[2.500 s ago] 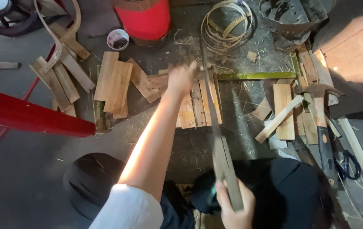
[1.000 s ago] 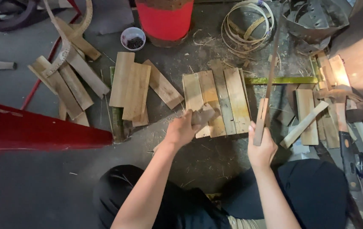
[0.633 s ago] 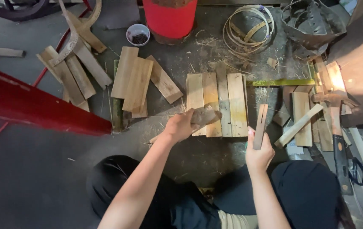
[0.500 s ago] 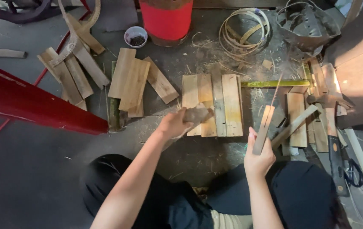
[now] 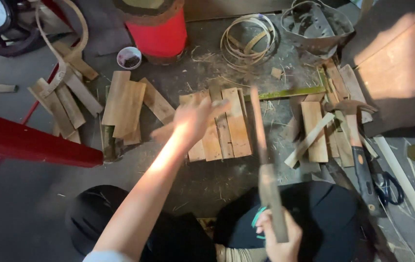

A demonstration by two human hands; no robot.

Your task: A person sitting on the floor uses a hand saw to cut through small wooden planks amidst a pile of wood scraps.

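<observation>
Left hand (image 5: 190,121) – fingers spread, empty – over the bamboo slats (image 5: 227,126); right hand (image 5: 278,240) gripping a long blade (image 5: 264,165)

No packages, labels, signs or screens in view; only loose workshop clutter

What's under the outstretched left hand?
The left hand hovers over flat wooden slats laid side by side on the floor. Whatever lies beneath those slats is covered.
</observation>
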